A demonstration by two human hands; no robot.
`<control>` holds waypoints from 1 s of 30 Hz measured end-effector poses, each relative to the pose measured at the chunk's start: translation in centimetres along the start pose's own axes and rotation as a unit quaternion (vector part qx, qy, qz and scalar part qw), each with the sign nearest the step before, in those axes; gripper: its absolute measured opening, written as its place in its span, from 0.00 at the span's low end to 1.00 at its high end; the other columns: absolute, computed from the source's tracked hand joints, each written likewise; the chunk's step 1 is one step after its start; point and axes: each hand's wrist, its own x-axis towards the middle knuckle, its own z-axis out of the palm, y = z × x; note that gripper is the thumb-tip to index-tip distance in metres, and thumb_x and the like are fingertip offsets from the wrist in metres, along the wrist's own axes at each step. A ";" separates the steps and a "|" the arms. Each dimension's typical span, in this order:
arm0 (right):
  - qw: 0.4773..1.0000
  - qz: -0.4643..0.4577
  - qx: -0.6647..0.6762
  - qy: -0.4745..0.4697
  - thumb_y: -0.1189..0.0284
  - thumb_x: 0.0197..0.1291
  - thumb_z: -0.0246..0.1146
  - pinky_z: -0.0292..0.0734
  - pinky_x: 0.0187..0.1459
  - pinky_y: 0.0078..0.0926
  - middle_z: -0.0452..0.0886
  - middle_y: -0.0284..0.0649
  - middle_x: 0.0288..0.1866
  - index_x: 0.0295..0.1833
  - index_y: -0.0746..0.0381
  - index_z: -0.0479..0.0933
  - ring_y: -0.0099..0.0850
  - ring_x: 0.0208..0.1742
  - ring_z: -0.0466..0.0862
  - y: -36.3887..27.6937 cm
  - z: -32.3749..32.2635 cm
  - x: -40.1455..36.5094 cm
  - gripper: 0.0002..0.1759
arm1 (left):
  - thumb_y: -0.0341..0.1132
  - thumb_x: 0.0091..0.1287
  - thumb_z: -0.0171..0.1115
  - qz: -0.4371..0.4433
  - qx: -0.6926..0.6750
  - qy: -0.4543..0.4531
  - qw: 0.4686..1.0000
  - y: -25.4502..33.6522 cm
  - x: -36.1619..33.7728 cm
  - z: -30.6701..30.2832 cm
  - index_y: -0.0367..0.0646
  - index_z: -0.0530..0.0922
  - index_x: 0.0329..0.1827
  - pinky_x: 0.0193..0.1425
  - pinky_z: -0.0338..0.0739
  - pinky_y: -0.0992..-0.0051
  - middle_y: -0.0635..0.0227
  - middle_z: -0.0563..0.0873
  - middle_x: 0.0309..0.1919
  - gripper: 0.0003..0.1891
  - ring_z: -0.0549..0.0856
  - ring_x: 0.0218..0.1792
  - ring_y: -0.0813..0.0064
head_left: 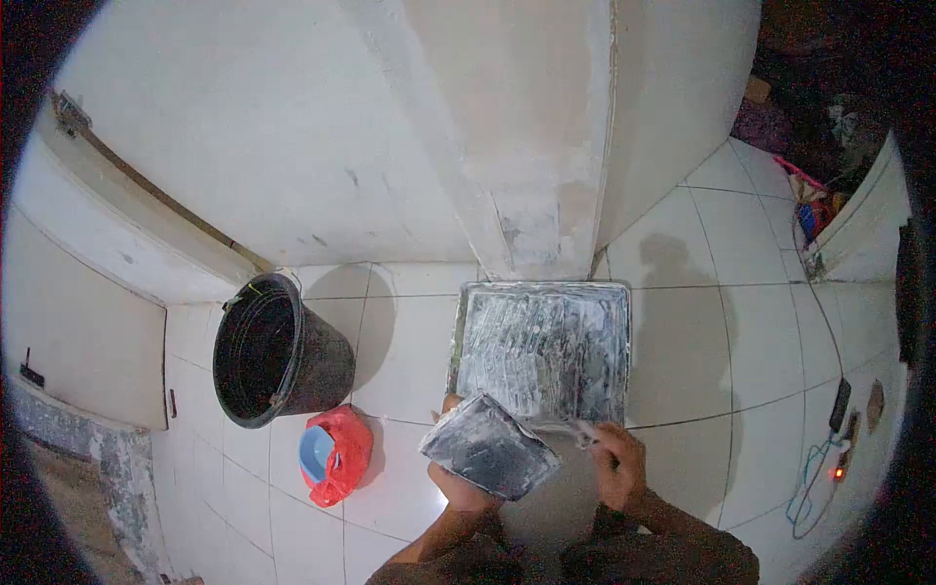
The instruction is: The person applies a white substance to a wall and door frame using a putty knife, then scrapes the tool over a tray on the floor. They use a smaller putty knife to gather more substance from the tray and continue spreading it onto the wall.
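My left hand (462,487) is wrapped round a dark rectangular pan (492,447) smeared with white paste, holding it tilted in front of me. To its right, the fingers of my right hand (620,460) close on the handle of a thin tool (567,426) coated in white, which reaches over toward the pan's edge. Beyond both hands, a large rectangular tray (546,341) streaked with white paste lies on the floor against the wall. The exact shape of the tool's end is unclear.
A black bucket (327,363) stands tilted-looking at the left. Near it is a red plastic bag (353,450) with a blue bowl (315,453). At the right lie a lit power strip (846,453) and cables. A wall corner (546,229) juts out behind the tray.
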 end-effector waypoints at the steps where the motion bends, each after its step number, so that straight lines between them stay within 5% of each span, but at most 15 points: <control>1: 1.000 0.001 0.001 -0.001 0.79 0.59 0.58 0.72 0.31 0.25 0.78 0.45 0.34 0.49 0.68 0.76 0.31 0.29 0.76 0.0 -0.6 -0.2 0.12 | 0.32 0.70 0.45 -0.001 0.001 0.001 1.000 0.0 0.1 -0.1 0.39 0.71 0.43 0.43 0.78 0.73 0.64 0.78 0.36 0.08 0.80 0.37 0.72; 3: 0.837 0.414 0.347 -0.087 0.70 0.66 0.54 0.71 0.29 0.23 0.79 0.41 0.33 0.46 0.69 0.75 0.26 0.28 0.75 -0.9 -2.6 -0.4 0.13 | 0.31 0.69 0.47 -0.022 -0.125 0.025 0.992 -0.1 0.3 -0.1 0.39 0.71 0.45 0.44 0.76 0.73 0.65 0.78 0.36 0.07 0.79 0.38 0.73; 7: 0.807 0.413 0.392 -0.156 0.62 0.70 0.50 0.68 0.25 0.20 0.79 0.37 0.32 0.45 0.69 0.74 0.21 0.26 0.73 -2.7 -4.3 0.0 0.19 | 0.30 0.68 0.50 -0.056 -0.309 0.057 0.948 -0.1 0.7 -0.1 0.39 0.71 0.47 0.44 0.73 0.74 0.67 0.78 0.36 0.08 0.78 0.39 0.75; 9: 0.788 0.436 0.400 -0.172 0.61 0.71 0.51 0.64 0.22 0.18 0.78 0.36 0.29 0.44 0.68 0.74 0.19 0.22 0.71 -3.2 -4.1 -0.3 0.19 | 0.28 0.68 0.49 -0.010 0.064 0.045 0.997 0.3 1.2 0.1 0.40 0.71 0.47 0.45 0.72 0.75 0.68 0.77 0.36 0.07 0.77 0.39 0.76; 10: 0.787 0.437 0.400 -0.173 0.61 0.71 0.51 0.64 0.22 0.18 0.78 0.36 0.29 0.44 0.68 0.74 0.19 0.22 0.71 -3.0 -4.0 -0.6 0.19 | 0.28 0.68 0.49 -0.012 0.065 0.046 0.997 0.2 1.1 0.1 0.40 0.71 0.47 0.45 0.72 0.75 0.68 0.77 0.36 0.07 0.77 0.39 0.76; 13: 0.777 0.447 0.394 -0.205 0.61 0.70 0.51 0.62 0.20 0.17 0.78 0.38 0.30 0.44 0.68 0.73 0.19 0.21 0.70 -2.3 -3.6 -0.8 0.18 | 0.29 0.67 0.50 -0.029 -0.085 0.065 0.994 -0.8 0.7 0.0 0.40 0.71 0.46 0.46 0.72 0.74 0.67 0.76 0.37 0.07 0.76 0.40 0.75; 15: 0.801 0.438 0.345 -0.219 0.64 0.71 0.49 0.61 0.20 0.18 0.77 0.38 0.28 0.45 0.67 0.73 0.19 0.20 0.69 -2.4 -3.6 -0.6 0.16 | 0.29 0.67 0.51 -0.040 -0.458 -0.044 0.887 -1.9 0.8 0.0 0.40 0.72 0.46 0.47 0.72 0.74 0.67 0.76 0.38 0.07 0.76 0.41 0.75; 16: 0.801 0.438 0.345 -0.219 0.64 0.71 0.49 0.61 0.20 0.18 0.77 0.38 0.28 0.45 0.67 0.73 0.19 0.20 0.69 -2.3 -3.3 -0.8 0.16 | 0.29 0.67 0.51 -0.041 -0.458 -0.044 0.887 -2.2 0.5 0.1 0.40 0.72 0.46 0.47 0.72 0.74 0.67 0.76 0.38 0.07 0.76 0.41 0.75; 17: 0.813 0.435 0.338 -0.189 0.64 0.70 0.49 0.61 0.20 0.18 0.75 0.36 0.27 0.45 0.67 0.73 0.18 0.20 0.68 -2.2 -2.9 -1.0 0.16 | 0.32 0.68 0.50 0.030 -0.166 -0.019 0.986 -2.5 0.1 0.2 0.40 0.71 0.46 0.47 0.73 0.73 0.66 0.76 0.39 0.08 0.76 0.42 0.74; 18: 0.825 0.432 0.330 -0.158 0.64 0.70 0.49 0.62 0.20 0.19 0.73 0.34 0.25 0.44 0.66 0.73 0.18 0.21 0.68 -2.1 -2.6 -1.1 0.16 | 0.36 0.69 0.49 0.100 0.143 0.008 0.985 -2.8 -0.2 0.3 0.39 0.71 0.46 0.48 0.73 0.73 0.66 0.76 0.39 0.10 0.77 0.43 0.73; 19: 0.825 0.432 0.330 -0.158 0.64 0.70 0.49 0.62 0.20 0.19 0.73 0.34 0.25 0.44 0.66 0.73 0.18 0.21 0.68 -2.2 -2.6 -0.8 0.16 | 0.36 0.69 0.49 0.100 0.143 0.008 0.985 -3.4 -0.2 0.1 0.39 0.71 0.46 0.48 0.73 0.73 0.66 0.76 0.39 0.10 0.77 0.43 0.73; 22: 0.845 0.406 0.310 -0.161 0.61 0.69 0.51 0.62 0.21 0.20 0.69 0.31 0.23 0.44 0.65 0.73 0.16 0.21 0.65 -2.2 -2.7 0.4 0.17 | 0.42 0.70 0.47 0.067 -0.016 -0.062 0.996 -4.4 0.0 -0.1 0.40 0.69 0.49 0.49 0.74 0.71 0.65 0.77 0.40 0.14 0.78 0.42 0.72; 24: 0.830 0.416 0.303 -0.213 0.60 0.69 0.53 0.79 0.36 0.28 0.76 0.35 0.42 0.51 0.56 0.74 0.25 0.41 0.77 -2.2 -3.2 1.0 0.14 | 0.46 0.70 0.45 -0.053 -0.112 -0.085 0.989 -3.7 -0.2 0.2 0.40 0.69 0.50 0.47 0.76 0.70 0.63 0.78 0.41 0.18 0.80 0.42 0.71; 27: 0.841 0.351 0.358 -0.203 0.59 0.69 0.53 0.65 0.22 0.21 0.68 0.31 0.25 0.43 0.65 0.73 0.17 0.23 0.66 -4.6 -3.5 4.0 0.18 | 0.46 0.69 0.48 -0.083 -0.324 -0.107 0.936 -5.0 -0.5 0.4 0.41 0.69 0.49 0.46 0.77 0.70 0.63 0.78 0.41 0.17 0.80 0.40 0.70; 30: 0.845 0.366 0.370 -0.123 0.56 0.69 0.53 0.66 0.23 0.21 0.68 0.31 0.27 0.42 0.64 0.72 0.17 0.23 0.67 -4.5 -3.4 3.8 0.20 | 0.38 0.69 0.47 -0.067 -0.316 -0.040 0.946 -3.4 -0.2 1.6 0.41 0.71 0.41 0.39 0.75 0.76 0.66 0.78 0.34 0.09 0.79 0.34 0.73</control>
